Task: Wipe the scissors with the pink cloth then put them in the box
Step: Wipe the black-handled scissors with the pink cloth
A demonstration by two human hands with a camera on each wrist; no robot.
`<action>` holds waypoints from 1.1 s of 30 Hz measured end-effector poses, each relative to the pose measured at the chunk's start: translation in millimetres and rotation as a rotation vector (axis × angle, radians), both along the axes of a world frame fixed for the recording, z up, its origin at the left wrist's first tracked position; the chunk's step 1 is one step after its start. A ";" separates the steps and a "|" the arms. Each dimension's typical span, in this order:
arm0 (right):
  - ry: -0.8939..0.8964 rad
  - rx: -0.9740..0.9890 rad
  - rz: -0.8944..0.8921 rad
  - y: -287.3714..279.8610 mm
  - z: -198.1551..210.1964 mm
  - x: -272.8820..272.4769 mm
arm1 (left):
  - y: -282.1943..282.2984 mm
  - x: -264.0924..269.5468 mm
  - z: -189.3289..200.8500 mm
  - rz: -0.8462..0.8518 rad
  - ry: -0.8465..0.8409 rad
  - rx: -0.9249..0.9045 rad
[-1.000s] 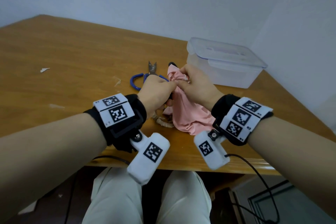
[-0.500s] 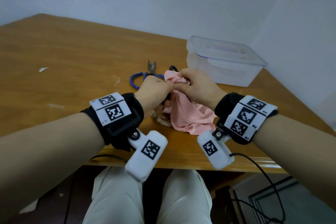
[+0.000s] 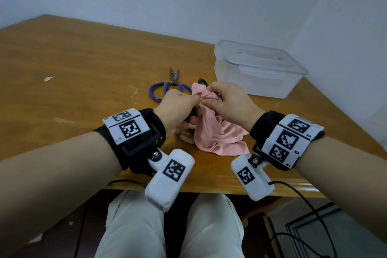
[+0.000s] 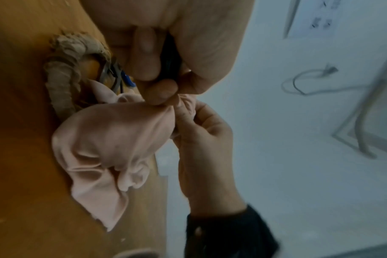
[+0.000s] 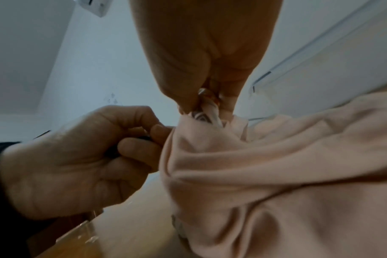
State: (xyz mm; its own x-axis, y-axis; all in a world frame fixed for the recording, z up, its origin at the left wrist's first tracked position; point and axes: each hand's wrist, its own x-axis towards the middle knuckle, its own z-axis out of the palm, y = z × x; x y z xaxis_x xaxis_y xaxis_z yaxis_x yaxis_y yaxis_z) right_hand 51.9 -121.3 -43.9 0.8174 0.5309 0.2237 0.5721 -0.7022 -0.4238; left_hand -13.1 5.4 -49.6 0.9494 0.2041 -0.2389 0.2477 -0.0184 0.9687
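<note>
Wooden table [image 3: 83, 65] against a pale wall: black-handled scissors [image 4: 170, 57] sit in the curled left hand [image 3: 178, 107], blades hidden inside the soft, crumpled pink cloth [image 3: 217, 136] that the right hand [image 3: 228, 102] pinches around them. Wiping looks underway; boxing is left, and the clear plastic box [image 3: 257, 69] behind has its lid on. Blue-handled snips [image 3: 167, 88] and rope-wrapped handles [image 4: 62, 69] lie nearby.
</note>
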 end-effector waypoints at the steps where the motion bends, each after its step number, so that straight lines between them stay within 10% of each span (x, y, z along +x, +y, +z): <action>1: 0.014 0.024 -0.029 -0.1 -0.6 1.6 | -1.6 -0.2 -0.3 -0.009 -0.005 0.029; 13: 0.170 0.134 -0.123 -0.8 -12.2 -0.5 | 9.9 2.9 -3.1 0.059 -0.021 -0.019; 18: 0.796 0.669 -0.292 -5.4 -8.6 3.9 | 9.9 3.9 -5.0 0.052 -0.075 -0.010; 24: 1.326 0.864 -0.236 -0.1 -4.6 -0.7 | 1.3 -0.8 -6.5 0.032 -0.177 -0.114; 33: 1.170 1.072 -0.144 5.2 -5.8 -4.6 | 2.6 -2.3 -9.4 -0.110 -0.230 -0.135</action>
State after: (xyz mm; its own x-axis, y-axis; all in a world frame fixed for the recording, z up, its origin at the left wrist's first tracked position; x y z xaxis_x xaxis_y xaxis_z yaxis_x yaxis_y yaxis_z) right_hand 47.3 -116.0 -49.6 0.8262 0.4542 -0.3333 -0.4512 0.1794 -0.8742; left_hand -15.4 8.0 -59.0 0.9965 0.0775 -0.0323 0.0244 0.1003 0.9947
